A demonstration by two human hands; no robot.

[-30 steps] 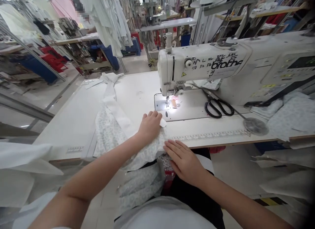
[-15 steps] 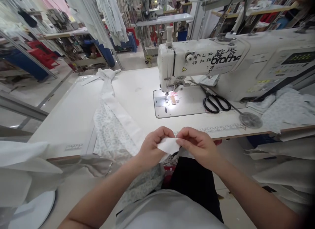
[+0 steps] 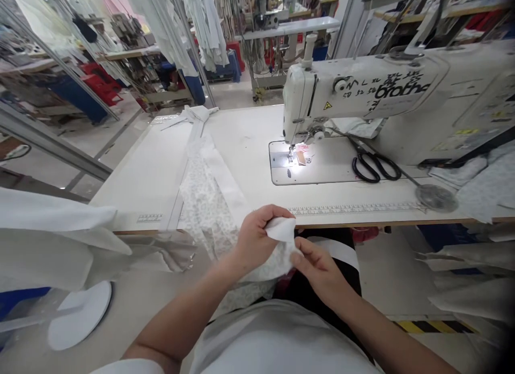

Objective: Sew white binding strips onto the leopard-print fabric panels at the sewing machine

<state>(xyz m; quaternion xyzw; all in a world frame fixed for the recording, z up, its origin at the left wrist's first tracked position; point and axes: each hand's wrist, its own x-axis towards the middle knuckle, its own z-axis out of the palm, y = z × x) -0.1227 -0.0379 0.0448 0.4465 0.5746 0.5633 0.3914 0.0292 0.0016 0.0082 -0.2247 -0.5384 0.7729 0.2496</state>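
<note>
My left hand (image 3: pixel 257 235) is closed round the end of a white fabric strip (image 3: pixel 225 181) just below the table's front edge. The strip runs back across the table on top of a pale printed fabric (image 3: pixel 203 202). My right hand (image 3: pixel 317 269) pinches the printed fabric's edge right beside the left hand, over my lap. The white sewing machine (image 3: pixel 362 95) stands behind, its lit needle area (image 3: pixel 292 156) about a hand's length beyond my hands.
Black scissors (image 3: pixel 374 165) lie on the machine bed to the right. A round metal disc (image 3: pixel 436 197) and grey fabric (image 3: pixel 483 183) sit at the right end of the table (image 3: pixel 153 170). White cloth (image 3: pixel 48 240) hangs at the left. Other workstations stand behind.
One second ago both hands lay flat on the fabric at the table edge. They then lifted the strip's end, and my right hand has now dropped lower beside the left.
</note>
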